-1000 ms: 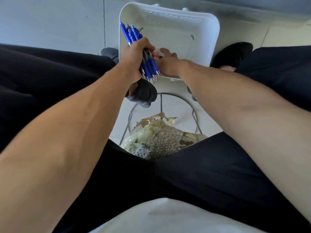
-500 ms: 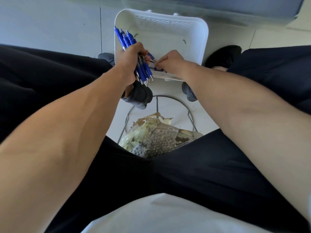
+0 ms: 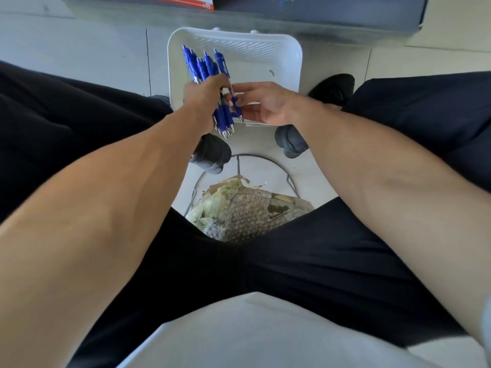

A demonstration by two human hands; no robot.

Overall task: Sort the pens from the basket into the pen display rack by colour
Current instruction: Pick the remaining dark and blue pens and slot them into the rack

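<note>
Several blue pens (image 3: 199, 68) gripped in left hand (image 3: 205, 94) over white basket (image 3: 265, 62); right hand (image 3: 267, 103) pinches single pen (image 3: 237, 109) beside bunch.

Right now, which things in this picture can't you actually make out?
Head view only:
- Pen display rack: not in view.
- Number of blue pens: they overlap, and the left hand wraps their middles.
- Near floor of the basket: covered by both hands.
- Whether the right hand pinches a pen or merely touches it: fingers hide the contact.
- Orange-labelled item: cut by top edge.
</note>
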